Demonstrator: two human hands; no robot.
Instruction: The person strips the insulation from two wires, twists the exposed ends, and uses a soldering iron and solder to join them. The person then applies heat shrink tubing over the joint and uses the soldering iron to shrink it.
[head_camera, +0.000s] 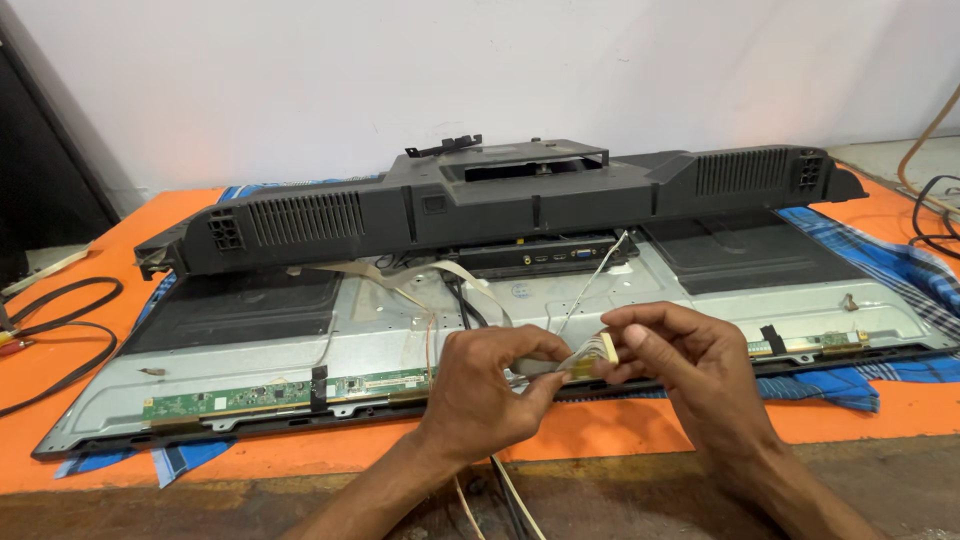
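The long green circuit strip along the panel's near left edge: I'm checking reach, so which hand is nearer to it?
Left. The left hand sits just past the long green circuit strip's right end; the right hand is farther right, beyond the left.

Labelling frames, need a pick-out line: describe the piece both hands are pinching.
Start at the grey metal back of the panel lying on the orange table. At its near edge, left hand and right hand pinch a flat ribbon cable end: pale and striped, unlike the green circuit strip.
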